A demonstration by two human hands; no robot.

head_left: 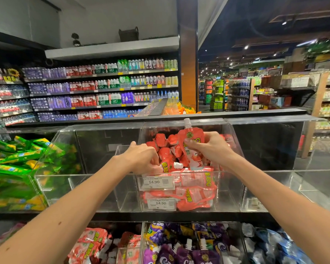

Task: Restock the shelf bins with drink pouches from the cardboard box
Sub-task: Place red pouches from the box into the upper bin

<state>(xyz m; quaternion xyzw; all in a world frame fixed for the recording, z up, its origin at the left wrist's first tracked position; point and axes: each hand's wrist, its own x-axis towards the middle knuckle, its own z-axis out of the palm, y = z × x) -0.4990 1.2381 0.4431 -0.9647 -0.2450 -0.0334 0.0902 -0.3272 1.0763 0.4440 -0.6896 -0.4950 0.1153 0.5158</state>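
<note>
A clear acrylic bin [227, 189] in the middle of the shelf holds several red drink pouches [194, 187]. My right hand [211, 147] grips one red pouch [191, 141] upright over the bin, its white cap pointing up. My left hand [143, 159] reaches into the bin's left side, fingers curled on a lying red pouch [168, 162] with a white spout. The cardboard box is not in view.
Two price tags reading 14.90 [156, 182] sit on the bin's front. Clear bins [88, 185] without pouches stand left and right. Green packets [17, 168] fill the far left bin. Lower bins hold red [95, 244], purple [181, 244] and blue pouches [274, 244].
</note>
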